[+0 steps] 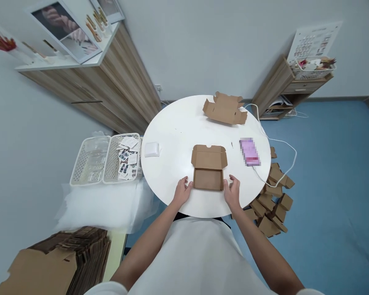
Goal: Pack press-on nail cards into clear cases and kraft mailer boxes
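A small brown cardboard box (208, 169) stands open near the front edge of the round white table (175, 131), its lid flap folded back away from me. My left hand (182, 191) rests at the box's left front corner, fingers loosely curled against its side. At the right front corner my right hand (232, 189) touches the box, thumb and fingers apart. Neither hand has lifted the box.
A flat unfolded cardboard blank (224, 109) lies at the table's far side. A pink phone (249, 151) with a white cable and a small white packet (151, 149) lie on the table. White baskets (106, 159) stand left, folded boxes (272, 203) lie on the blue floor, flat cardboard stacks (64, 258) sit front left.
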`<state>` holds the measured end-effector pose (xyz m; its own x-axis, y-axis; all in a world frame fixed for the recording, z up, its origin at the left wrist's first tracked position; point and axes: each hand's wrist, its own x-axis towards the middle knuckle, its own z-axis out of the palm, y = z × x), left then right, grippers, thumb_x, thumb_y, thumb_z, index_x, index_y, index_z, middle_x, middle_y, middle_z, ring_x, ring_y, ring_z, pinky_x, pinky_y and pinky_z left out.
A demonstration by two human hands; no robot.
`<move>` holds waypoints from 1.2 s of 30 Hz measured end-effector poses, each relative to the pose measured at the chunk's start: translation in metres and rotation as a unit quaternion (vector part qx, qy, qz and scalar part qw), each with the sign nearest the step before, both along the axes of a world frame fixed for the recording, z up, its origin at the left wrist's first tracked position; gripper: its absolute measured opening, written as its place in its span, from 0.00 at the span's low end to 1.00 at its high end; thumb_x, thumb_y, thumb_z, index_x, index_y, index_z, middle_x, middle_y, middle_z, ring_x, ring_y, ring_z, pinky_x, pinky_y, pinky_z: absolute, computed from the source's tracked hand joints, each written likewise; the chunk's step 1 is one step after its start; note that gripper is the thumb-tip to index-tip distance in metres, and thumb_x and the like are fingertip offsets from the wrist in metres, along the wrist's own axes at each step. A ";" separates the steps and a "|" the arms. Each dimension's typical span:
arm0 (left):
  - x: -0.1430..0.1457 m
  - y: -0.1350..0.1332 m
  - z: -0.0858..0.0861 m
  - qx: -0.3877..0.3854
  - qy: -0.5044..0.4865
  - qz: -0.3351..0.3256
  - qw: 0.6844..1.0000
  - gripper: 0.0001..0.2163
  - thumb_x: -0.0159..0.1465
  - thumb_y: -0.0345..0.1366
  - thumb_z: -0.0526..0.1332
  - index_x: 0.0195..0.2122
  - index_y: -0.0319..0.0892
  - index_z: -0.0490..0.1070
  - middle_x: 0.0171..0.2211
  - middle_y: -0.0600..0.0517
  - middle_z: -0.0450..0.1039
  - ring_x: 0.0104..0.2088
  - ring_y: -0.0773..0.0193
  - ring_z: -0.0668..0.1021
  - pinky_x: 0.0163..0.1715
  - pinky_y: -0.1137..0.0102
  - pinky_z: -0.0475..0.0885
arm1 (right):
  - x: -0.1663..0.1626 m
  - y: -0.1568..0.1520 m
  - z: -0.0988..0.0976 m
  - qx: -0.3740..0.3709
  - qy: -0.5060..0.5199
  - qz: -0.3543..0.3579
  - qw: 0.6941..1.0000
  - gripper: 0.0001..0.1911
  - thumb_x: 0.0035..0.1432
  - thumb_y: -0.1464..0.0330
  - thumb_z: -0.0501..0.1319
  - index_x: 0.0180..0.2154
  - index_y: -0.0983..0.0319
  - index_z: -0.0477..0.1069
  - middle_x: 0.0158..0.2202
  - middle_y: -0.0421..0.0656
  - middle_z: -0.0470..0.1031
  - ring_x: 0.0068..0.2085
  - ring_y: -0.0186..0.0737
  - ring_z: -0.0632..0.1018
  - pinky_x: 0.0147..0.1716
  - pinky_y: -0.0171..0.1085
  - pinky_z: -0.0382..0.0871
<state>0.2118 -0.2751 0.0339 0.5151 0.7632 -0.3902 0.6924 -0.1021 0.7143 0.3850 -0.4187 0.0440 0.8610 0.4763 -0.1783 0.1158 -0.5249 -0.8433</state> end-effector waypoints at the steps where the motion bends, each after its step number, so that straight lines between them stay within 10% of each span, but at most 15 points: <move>1: -0.005 0.008 0.002 0.016 -0.004 0.025 1.000 0.25 0.61 0.46 0.48 0.56 0.38 0.51 0.47 0.43 0.62 0.37 0.65 0.71 0.44 0.66 0.65 | -0.003 0.005 0.009 0.020 -0.029 -0.013 0.999 0.24 0.53 0.56 0.50 0.49 0.62 0.58 0.47 0.50 0.60 0.39 0.40 0.66 0.40 0.42 0.62; 8: -0.052 0.124 0.010 0.071 0.032 0.242 0.967 0.31 0.60 0.49 0.47 0.59 0.36 0.40 0.58 0.37 0.43 0.52 0.57 0.63 0.52 0.65 0.58 | -0.040 0.117 0.057 0.123 0.111 0.115 0.979 0.19 0.51 0.59 0.55 0.44 0.60 0.64 0.39 0.45 0.67 0.38 0.38 0.69 0.37 0.38 0.65; 13: -0.061 0.197 0.004 0.065 0.080 0.235 0.966 0.32 0.60 0.48 0.47 0.60 0.35 0.38 0.58 0.38 0.46 0.59 0.52 0.52 0.55 0.60 0.52 | -0.088 0.237 0.019 0.038 0.280 0.160 0.946 0.18 0.48 0.58 0.57 0.41 0.58 0.66 0.42 0.45 0.69 0.38 0.38 0.72 0.32 0.35 0.67; 19: -0.049 0.223 -0.008 0.050 0.102 0.202 0.973 0.25 0.62 0.42 0.46 0.59 0.42 0.46 0.55 0.43 0.53 0.57 0.52 0.56 0.54 0.58 0.52 | -0.127 0.317 -0.022 0.006 0.216 0.131 0.967 0.23 0.47 0.58 0.57 0.46 0.59 0.62 0.48 0.46 0.65 0.42 0.38 0.71 0.39 0.38 0.65; 27: -0.057 0.218 -0.017 0.063 -0.002 0.215 0.975 0.16 0.62 0.33 0.45 0.50 0.40 0.62 0.47 0.46 0.65 0.49 0.60 0.67 0.50 0.64 0.61 | -0.133 0.325 -0.034 -0.031 0.140 0.131 0.981 0.13 0.47 0.66 0.56 0.38 0.59 0.65 0.36 0.40 0.71 0.37 0.36 0.72 0.39 0.39 0.65; 36: -0.060 0.146 0.001 0.018 -0.144 0.235 0.961 0.16 0.59 0.34 0.52 0.49 0.41 0.59 0.40 0.47 0.68 0.36 0.67 0.73 0.36 0.71 0.70 | -0.119 0.233 0.003 0.070 0.154 0.131 0.977 0.16 0.47 0.64 0.56 0.40 0.61 0.64 0.43 0.45 0.68 0.35 0.36 0.72 0.34 0.36 0.67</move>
<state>0.1515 -0.1293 0.0351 0.1924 0.9484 -0.2520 0.4431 0.1452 0.8847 0.2660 -0.1857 0.0472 0.6228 0.7108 -0.3269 -0.0397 -0.3886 -0.9205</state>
